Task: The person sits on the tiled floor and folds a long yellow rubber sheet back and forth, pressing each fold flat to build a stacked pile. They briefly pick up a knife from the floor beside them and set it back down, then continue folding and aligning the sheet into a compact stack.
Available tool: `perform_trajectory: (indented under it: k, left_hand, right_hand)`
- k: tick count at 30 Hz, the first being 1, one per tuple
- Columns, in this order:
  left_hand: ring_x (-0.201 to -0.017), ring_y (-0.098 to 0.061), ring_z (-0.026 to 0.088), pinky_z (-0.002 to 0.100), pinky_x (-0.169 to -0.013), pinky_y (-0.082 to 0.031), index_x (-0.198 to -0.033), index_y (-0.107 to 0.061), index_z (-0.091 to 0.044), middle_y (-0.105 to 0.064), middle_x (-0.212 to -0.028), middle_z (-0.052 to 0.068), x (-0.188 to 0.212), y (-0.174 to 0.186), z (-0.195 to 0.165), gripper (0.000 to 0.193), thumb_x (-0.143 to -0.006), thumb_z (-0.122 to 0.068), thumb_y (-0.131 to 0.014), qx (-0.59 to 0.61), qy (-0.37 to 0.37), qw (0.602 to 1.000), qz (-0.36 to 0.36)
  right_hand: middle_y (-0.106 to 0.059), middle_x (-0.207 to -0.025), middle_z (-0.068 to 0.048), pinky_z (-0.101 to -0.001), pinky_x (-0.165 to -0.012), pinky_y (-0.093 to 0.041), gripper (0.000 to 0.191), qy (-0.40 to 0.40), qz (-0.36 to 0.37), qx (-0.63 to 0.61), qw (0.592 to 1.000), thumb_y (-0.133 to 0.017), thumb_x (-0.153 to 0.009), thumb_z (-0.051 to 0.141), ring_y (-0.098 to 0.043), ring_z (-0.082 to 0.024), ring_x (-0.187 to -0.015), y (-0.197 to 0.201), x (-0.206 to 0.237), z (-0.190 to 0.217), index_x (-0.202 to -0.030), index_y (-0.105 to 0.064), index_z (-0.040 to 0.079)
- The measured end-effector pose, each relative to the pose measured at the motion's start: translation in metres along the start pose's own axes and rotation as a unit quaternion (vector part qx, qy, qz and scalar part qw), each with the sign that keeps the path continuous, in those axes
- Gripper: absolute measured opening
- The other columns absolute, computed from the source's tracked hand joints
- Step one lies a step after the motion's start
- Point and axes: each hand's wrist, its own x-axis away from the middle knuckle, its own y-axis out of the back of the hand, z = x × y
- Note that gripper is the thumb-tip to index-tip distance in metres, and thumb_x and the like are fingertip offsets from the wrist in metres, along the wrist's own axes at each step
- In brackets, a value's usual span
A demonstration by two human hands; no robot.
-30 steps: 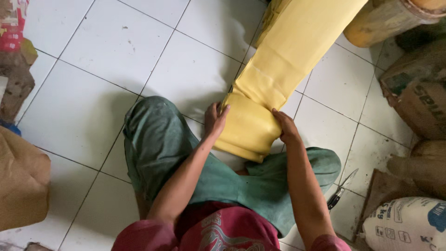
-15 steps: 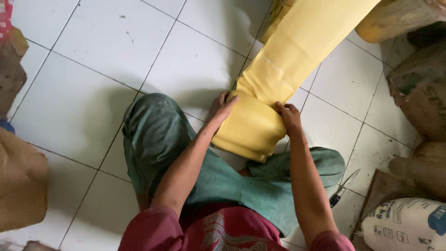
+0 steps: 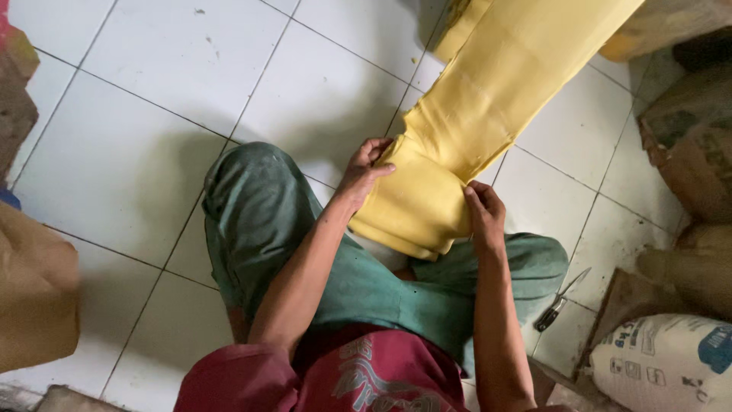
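The left hand (image 3: 364,169) curls its fingers over the near-left edge of the yellow sheet (image 3: 488,114), thumb laid flat on top, pinching the fold shut, while the right hand (image 3: 483,215) presses down on the right side of the same fold, fingers closed onto the material at the crease. Both hands grip it, one on each side of the folded end. To make this fold a good one, it looks wise to keep the two hands level with each other, pull the layer taut across before pressing, and line its edges up with the stack beneath so nothing skews. The sheet is a long, thick, pale-yellow band, matte and slightly wrinkled, soft enough to sag; its folded end sits stacked in several layers on the person's lap, just above the green trousers (image 3: 305,252), and from there the band runs up and away to the right across the white tiled floor (image 3: 152,114) and out of the top of the view. Right of the folded end, beyond the knee, a knife (image 3: 559,301) lies on the tiles, and further right still sits a white printed sack (image 3: 671,358). Well to the left of the sheet, a brown paper bag (image 3: 34,297).
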Motion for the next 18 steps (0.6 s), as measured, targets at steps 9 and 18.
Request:
perform_trajectory:
  k: [9,18]
  left_hand:
    - [-0.131,-0.053,0.040,0.047,-0.110,-0.041,-0.149,-0.044,-0.003,-0.057,-0.141,0.022,0.000,-0.022,0.000,0.073,-0.091,-0.027,-0.082,-0.495,-0.161,0.853,-0.050]
    - [-0.124,-0.059,0.037,0.044,-0.108,-0.047,-0.133,-0.063,-0.004,-0.065,-0.131,0.018,-0.039,-0.015,-0.019,0.040,-0.097,-0.020,-0.070,-0.467,-0.136,0.858,-0.167]
  right_hand:
    - [-0.067,-0.120,-0.023,-0.0443,-0.091,-0.052,0.040,0.141,-0.038,0.322,0.935,-0.066,-0.104,0.031,-0.065,-0.040,-0.109,-0.014,0.003,0.018,-0.130,-0.066,0.000]
    - [-0.067,-0.117,-0.020,-0.0483,-0.093,-0.050,0.048,0.190,0.019,0.376,0.907,-0.071,-0.096,0.044,-0.060,-0.040,-0.110,-0.057,-0.024,0.052,-0.121,-0.070,0.003]
